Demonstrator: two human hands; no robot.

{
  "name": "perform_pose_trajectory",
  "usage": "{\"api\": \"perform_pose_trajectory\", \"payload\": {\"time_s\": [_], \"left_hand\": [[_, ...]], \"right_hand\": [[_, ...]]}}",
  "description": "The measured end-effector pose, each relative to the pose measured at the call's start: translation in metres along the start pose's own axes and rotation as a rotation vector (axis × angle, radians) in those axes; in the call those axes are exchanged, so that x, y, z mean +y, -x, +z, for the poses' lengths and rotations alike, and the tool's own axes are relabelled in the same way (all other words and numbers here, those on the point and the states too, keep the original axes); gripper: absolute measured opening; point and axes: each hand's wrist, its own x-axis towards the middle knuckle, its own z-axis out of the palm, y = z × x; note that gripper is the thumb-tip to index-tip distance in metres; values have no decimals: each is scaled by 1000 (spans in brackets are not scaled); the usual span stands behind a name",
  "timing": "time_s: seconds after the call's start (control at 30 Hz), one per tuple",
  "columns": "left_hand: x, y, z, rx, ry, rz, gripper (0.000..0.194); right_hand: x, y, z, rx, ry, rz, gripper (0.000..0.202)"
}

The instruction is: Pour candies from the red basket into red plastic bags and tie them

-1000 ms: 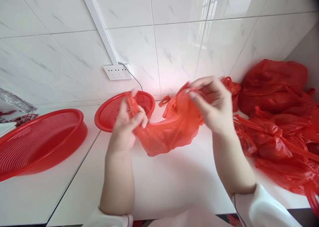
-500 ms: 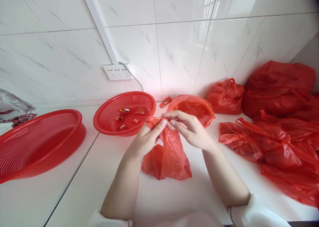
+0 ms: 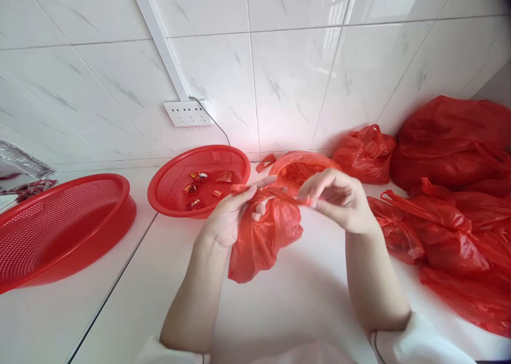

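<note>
bag (image 3: pixel 259 241), grasped by left hand (image 3: pixel 229 217), hangs below and rightward; right hand (image 3: pixel 337 199) pinches its stretched strip (image 3: pixel 288 195)

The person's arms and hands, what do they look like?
The left hand and right hand are bare, with five-fingered human shapes and no gloves. The forearms are bare too. The sleeves are white, with a thin dark line near the edge.

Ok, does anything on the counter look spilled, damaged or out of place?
No, nothing stands out. The small wrapped packets lie inside the smaller red basket, and the red bag held by the left hand and right hand looks crumpled, without visible tears.
</note>
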Motion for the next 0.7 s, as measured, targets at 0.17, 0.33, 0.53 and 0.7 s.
{"api": "perform_pose_trajectory", "payload": {"time_s": [0.17, 0.33, 0.53, 0.7], "left_hand": [[1, 4, 7, 34, 13, 8, 17], [-7, 11, 12, 26, -582, 143, 28], [-14, 5, 4, 292, -1270, 659, 20], [-12, 1, 6, 81, -1045, 796, 32]], "right_hand": [[-12, 1, 1, -479, 98, 79, 6], [2, -7, 23, -205, 35, 49, 24], [25, -12, 39, -88, -56, 394, 39], [29, -14, 33, -161, -53, 527, 42]]}}
